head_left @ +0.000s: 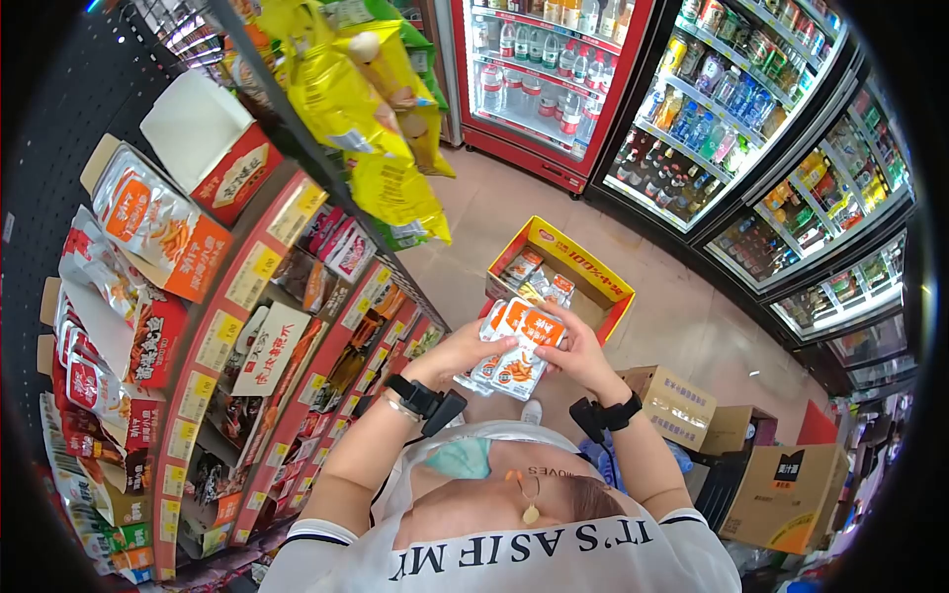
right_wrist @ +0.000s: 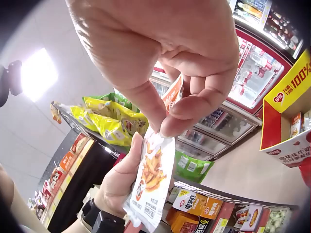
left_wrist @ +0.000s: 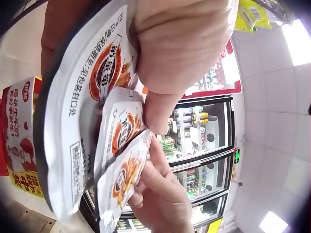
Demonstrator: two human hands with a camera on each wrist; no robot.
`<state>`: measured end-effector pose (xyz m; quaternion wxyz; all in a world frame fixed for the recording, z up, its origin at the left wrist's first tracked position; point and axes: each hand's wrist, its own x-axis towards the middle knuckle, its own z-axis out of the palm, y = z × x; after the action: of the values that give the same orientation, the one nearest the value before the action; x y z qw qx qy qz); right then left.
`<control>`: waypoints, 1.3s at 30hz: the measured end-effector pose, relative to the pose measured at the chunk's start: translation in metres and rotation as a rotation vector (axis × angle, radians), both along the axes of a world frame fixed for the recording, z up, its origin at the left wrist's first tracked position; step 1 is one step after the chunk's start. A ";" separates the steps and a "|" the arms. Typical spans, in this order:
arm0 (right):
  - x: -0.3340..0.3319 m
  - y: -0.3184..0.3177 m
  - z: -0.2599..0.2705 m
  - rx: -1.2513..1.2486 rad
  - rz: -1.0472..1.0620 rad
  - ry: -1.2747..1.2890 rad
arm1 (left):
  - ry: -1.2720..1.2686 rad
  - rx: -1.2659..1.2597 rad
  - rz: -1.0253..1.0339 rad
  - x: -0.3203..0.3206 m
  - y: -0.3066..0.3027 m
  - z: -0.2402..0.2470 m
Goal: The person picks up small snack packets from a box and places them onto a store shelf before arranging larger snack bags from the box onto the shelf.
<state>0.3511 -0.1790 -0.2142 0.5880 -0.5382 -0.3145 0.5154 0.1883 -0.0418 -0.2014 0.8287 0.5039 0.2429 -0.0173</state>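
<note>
White-and-orange snack packets (head_left: 516, 368), several of them fanned in a stack, are held up in front of the person's chest. My left hand (head_left: 468, 350) grips the stack from the left with its thumb over the front. On the other side, my right hand (head_left: 581, 354) pinches a packet by its edge between thumb and fingers. The right wrist view shows this pinch closely, with the packet (right_wrist: 156, 167) hanging below the fingertips. Behind the packets stands a yellow-and-red carton (head_left: 605, 281) on the floor, with more snack packets inside.
On the left, a shelf rack (head_left: 213, 341) bears boxes of snacks, including an open box of similar packets (head_left: 148, 222). Yellow snack bags (head_left: 371, 148) hang at its end. Drink fridges (head_left: 554, 89) line the far side. Cardboard boxes (head_left: 781, 494) stand at the right.
</note>
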 end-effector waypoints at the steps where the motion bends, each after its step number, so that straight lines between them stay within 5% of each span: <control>1: -0.004 0.004 -0.005 -0.031 0.024 -0.019 | 0.021 0.000 -0.023 -0.007 0.005 -0.001; 11: -0.057 0.042 -0.009 -0.074 -0.101 -0.038 | 0.056 -0.119 0.319 -0.073 0.034 -0.005; 28: -0.107 0.054 0.007 0.002 -0.022 -0.016 | -0.067 0.131 0.289 -0.119 0.023 -0.002; 39: -0.092 0.070 0.003 -0.006 0.274 -0.073 | -0.130 0.208 0.400 -0.110 0.002 0.011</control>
<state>0.2594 -0.1090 -0.2115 0.4990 -0.5104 -0.4047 0.5717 0.0784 -0.0394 -0.1906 0.7732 0.5284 0.2845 0.2048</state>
